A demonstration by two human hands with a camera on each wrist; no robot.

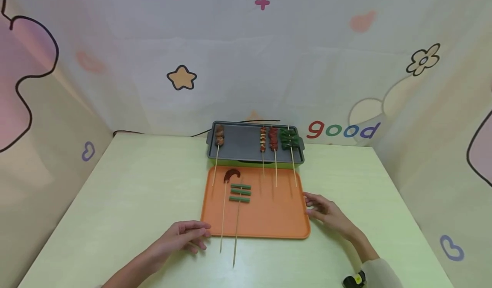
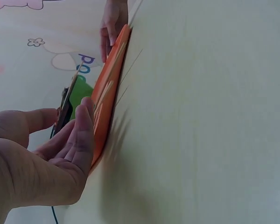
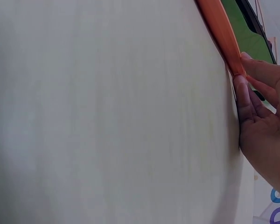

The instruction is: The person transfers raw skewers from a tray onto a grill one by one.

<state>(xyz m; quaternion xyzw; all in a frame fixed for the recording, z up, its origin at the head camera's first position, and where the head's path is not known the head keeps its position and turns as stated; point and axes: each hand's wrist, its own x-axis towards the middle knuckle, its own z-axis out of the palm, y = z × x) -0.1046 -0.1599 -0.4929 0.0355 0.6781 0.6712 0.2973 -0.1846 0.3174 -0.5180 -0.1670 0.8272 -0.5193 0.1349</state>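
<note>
An orange tray (image 1: 269, 211) lies flat on the table in the head view. My left hand (image 1: 183, 236) is at its front left corner, fingers loosely bent, the fingertips overlapping the rim. At the right rim is my right hand (image 1: 331, 216), its thumb and fingertips touching the tray's side. The right wrist view shows those fingertips against the orange edge (image 3: 226, 42). On the tray's left half lie a skewer with a curled reddish-brown piece (image 1: 231, 174) and a skewer with green sticks (image 1: 240, 192); their stick ends stick out past the front rim.
Behind the tray stands a dark grill plate (image 1: 242, 140) on a green base. It bears a brown meat skewer (image 1: 219, 136) at left; at right are a red-and-pale skewer (image 1: 263, 139), a red meat skewer (image 1: 273, 138) and a green vegetable skewer (image 1: 289, 138). Their sticks overhang the tray.
</note>
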